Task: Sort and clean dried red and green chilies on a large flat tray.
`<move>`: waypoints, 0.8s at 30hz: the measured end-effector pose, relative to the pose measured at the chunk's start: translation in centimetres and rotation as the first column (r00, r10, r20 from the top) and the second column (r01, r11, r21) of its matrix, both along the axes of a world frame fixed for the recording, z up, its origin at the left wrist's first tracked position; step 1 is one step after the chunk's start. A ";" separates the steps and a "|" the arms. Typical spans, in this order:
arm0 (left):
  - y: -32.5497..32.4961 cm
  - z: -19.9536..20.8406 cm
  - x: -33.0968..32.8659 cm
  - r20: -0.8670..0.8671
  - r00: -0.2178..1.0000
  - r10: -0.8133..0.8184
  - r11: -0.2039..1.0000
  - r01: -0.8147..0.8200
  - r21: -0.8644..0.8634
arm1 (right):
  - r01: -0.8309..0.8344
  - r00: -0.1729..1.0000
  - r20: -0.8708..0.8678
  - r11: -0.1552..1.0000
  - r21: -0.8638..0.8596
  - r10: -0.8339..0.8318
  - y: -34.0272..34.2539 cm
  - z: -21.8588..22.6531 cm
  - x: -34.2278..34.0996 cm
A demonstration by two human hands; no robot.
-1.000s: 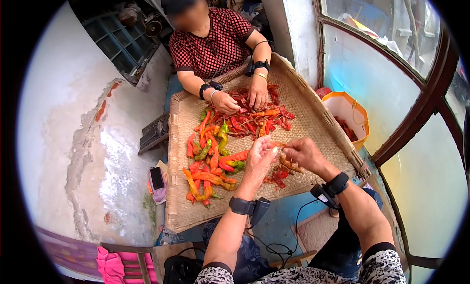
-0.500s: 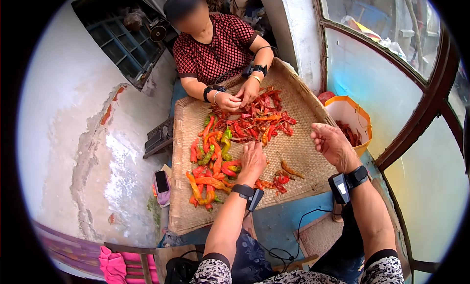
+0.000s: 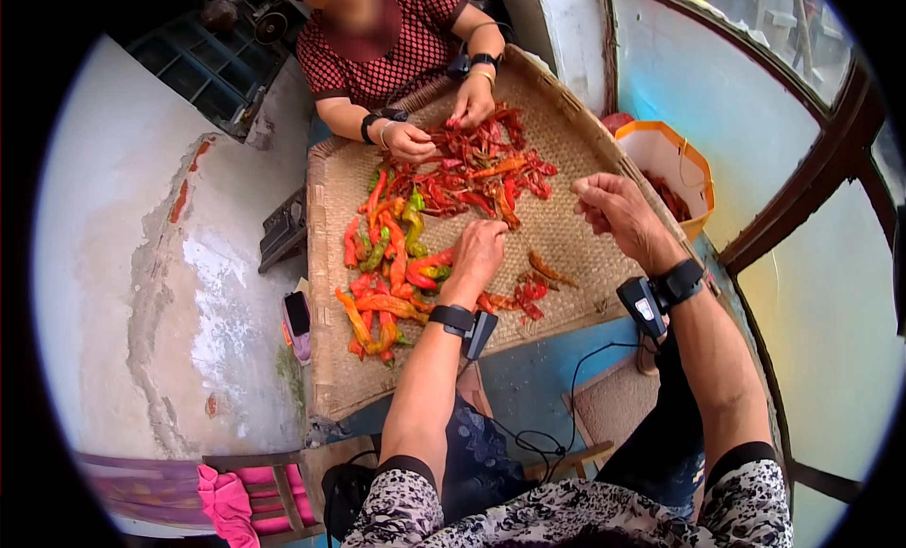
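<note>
A square woven tray (image 3: pixel 595 274) holds the chili peppers. Dried red chili peppers (image 3: pixel 472 166) lie heaped at its far middle. Left of my left hand are fresh red, orange and green peppers (image 3: pixel 392 255). My left hand (image 3: pixel 479 257) hovers at the near edge of the dried heap with its fingers curled together; what they hold, if anything, is hidden. My right hand (image 3: pixel 618 218) is raised over the tray's right side, thumb and fingers pinched, and nothing can be made out between them. Closer to me lies a small group of dried peppers (image 3: pixel 530 298) with a brownish one (image 3: pixel 552 269).
Across the tray, a person in a red-and-black patterned shirt (image 3: pixel 396 38) works at the heap with both hands (image 3: pixel 411 142). An orange-rimmed white container (image 3: pixel 656 147) with dried red peppers stands beyond the right edge. A phone (image 3: pixel 297 314) lies left of the tray; cables (image 3: pixel 552 454) hang below.
The tray and everything on it sit higher and slightly left in the picture. The other person's hands, close together before, have moved apart. Both my hands stay curled over about the same places.
</note>
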State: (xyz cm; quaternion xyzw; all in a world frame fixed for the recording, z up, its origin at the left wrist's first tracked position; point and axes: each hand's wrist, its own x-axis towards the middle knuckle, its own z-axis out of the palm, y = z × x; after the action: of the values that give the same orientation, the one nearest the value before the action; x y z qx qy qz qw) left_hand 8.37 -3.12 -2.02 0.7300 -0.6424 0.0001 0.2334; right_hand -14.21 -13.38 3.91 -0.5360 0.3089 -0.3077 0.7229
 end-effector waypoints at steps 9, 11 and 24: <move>2.3 3.2 -3.3 -0.864 0.499 -0.064 0.996 0.080 -0.028 | -0.179 0.967 -0.225 0.951 -0.251 0.123 2.4 -2.4 2.1; 2.9 2.7 -4.3 -0.808 0.587 -0.048 0.997 0.079 -0.002 | -0.203 0.959 -0.233 0.966 -0.162 0.163 2.9 -2.6 2.4; 3.5 3.5 -3.5 -0.196 0.979 0.052 0.998 -0.047 0.029 | -0.216 0.954 -0.258 0.947 -0.237 0.153 0.9 -0.9 0.1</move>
State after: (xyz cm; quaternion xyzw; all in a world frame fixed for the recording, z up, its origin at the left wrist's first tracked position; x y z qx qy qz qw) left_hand 4.88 0.40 1.44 0.7449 -0.5978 -0.0740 0.2867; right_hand -14.14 -12.52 3.00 -0.6864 0.2973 -0.2108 0.6294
